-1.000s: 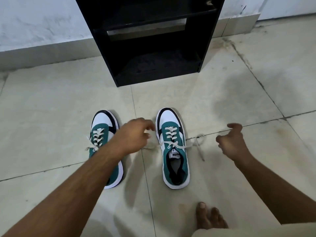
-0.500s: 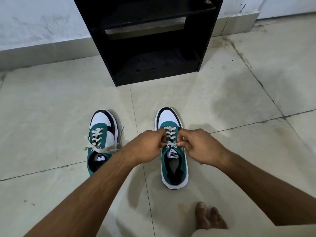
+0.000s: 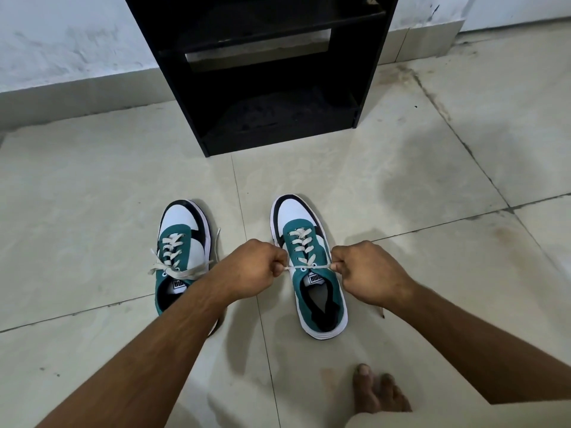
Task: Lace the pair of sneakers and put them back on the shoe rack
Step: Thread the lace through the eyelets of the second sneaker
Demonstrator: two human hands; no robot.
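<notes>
Two green, white and black sneakers stand side by side on the tiled floor, toes toward a black shoe rack (image 3: 262,72). The left sneaker (image 3: 182,242) has its white lace loosely crossed, ends lying to both sides. Over the right sneaker (image 3: 309,257), my left hand (image 3: 256,270) and my right hand (image 3: 367,273) each grip one end of its white lace (image 3: 304,267). The lace runs taut straight across the top eyelets between my fists. My left forearm covers the heel of the left sneaker.
The rack stands against a pale wall with a tiled skirting; its dusty bottom shelf (image 3: 278,115) holds nothing. My bare foot (image 3: 377,390) rests on the floor near the bottom right. Bare floor tiles (image 3: 432,180) lie between the sneakers and the rack.
My hands went from spread apart to meeting over the right sneaker, then moved outward again, now with the lace ends in them, drawing the lace tight across the top eyelets.
</notes>
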